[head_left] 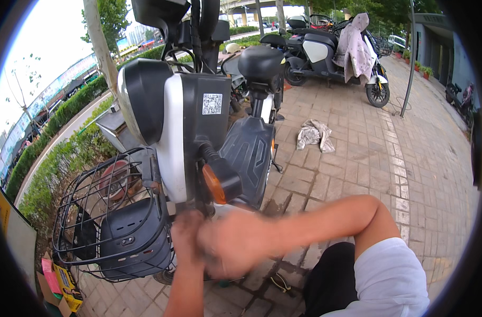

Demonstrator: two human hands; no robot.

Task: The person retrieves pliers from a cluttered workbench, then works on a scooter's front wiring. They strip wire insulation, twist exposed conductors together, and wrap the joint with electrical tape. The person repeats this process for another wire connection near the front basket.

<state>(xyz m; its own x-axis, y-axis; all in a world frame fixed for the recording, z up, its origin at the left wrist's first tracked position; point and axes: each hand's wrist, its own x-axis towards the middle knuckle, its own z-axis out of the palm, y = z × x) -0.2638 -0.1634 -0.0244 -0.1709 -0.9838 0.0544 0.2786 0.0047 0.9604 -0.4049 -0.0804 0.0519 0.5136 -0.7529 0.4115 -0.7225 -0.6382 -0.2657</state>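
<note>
In front of me stands a white and black electric scooter (pixel 172 132) with a black wire basket (pixel 114 232) at its front. My left hand (pixel 187 232) is against the scooter's lower front, just right of the basket. Crossing close beside it, my right hand (pixel 238 240) is smeared by motion and looks curled closed below the orange turn signal (pixel 213 185). A small dark, greyish patch shows between the hands, too blurred to name. The left fingers are blurred and partly hidden. A pair of pliers with pale yellowish handles (pixel 279 282) lies on the paving below my right forearm.
A crumpled light cloth (pixel 314 136) lies on the brick paving. Further back another scooter (pixel 325 53) is parked with a pale pink cover (pixel 355 50) over its front. A thin pole (pixel 409 63) rises at right. An open cardboard box (pixel 53 293) with a yellow package sits at lower left.
</note>
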